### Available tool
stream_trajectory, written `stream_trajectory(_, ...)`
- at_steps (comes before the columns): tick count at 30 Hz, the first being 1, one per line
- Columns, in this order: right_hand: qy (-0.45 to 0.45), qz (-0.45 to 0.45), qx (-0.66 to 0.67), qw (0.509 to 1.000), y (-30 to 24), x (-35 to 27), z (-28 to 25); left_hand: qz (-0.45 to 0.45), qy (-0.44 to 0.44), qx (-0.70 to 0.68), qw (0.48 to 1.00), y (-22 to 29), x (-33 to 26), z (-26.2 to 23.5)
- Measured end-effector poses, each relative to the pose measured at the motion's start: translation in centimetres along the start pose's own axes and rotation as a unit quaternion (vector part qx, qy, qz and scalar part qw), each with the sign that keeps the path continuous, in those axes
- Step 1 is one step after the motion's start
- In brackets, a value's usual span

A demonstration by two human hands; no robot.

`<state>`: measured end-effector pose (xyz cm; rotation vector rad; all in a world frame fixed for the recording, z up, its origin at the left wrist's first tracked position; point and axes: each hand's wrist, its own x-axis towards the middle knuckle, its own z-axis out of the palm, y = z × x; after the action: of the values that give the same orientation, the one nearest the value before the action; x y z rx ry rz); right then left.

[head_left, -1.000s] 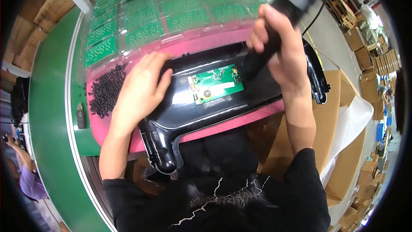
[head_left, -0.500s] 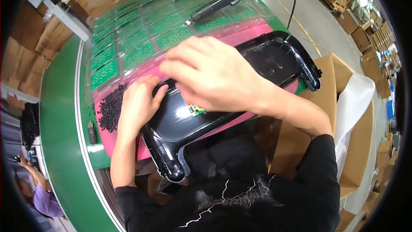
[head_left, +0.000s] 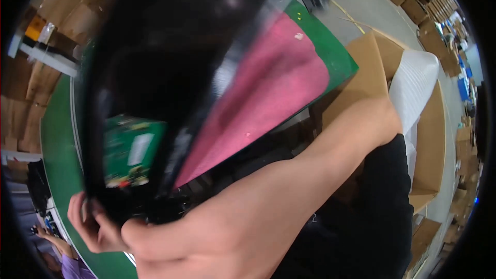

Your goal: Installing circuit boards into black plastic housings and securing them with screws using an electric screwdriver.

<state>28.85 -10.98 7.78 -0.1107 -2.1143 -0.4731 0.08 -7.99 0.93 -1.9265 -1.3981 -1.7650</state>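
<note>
Holding a black housing (head_left: 170,72) up close to the camera, tilted on edge and filling the upper left of the view, blurred. Gripping its lower end with both hands: left hand (head_left: 93,225) curling its fingers (head_left: 77,212) around the lower left corner, closed on the shell; right hand (head_left: 206,243) wrapping in from the lower right, pressing against the bottom edge, though not showing clearly how tightly its fingers are closing, being mostly hidden behind the hand itself. Carrying a green circuit board (head_left: 129,152) with a pale label inside the housing, near the lower end, just above the hands. Hovering over a pink mat (head_left: 268,93) lying on the green tabletop (head_left: 330,51), the housing raised well clear of it. Standing to the right, just beside the tabletop: a cardboard box (head_left: 361,82) with white foam sheets (head_left: 413,88) leaning in it. Showing another person's hand (head_left: 49,235) at the lower left rim, apart from the work.
</note>
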Motion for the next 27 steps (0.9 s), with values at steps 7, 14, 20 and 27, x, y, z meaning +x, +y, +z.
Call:
stream_trajectory(7,0.007,-0.005,-0.066,0.998,-0.6,-1.6,-1.5,-0.272,0.174,-0.040,0.945,-5.9,-1.3,-3.4)
stream_trajectory(14,0.010,0.082,-0.109,0.991,1.0,-8.2,-2.0,-0.284,0.110,-0.296,0.905,-13.8,-0.1,-9.9)
stream_trajectory(20,-0.329,0.440,-0.285,0.785,-0.6,-18.4,-18.1,-0.025,0.150,0.037,0.988,-30.5,0.2,-15.0)
stream_trajectory(27,-0.403,0.840,-0.316,0.180,-18.5,-36.4,-36.1,-0.374,0.172,-0.337,0.847,-19.7,4.7,-7.1)
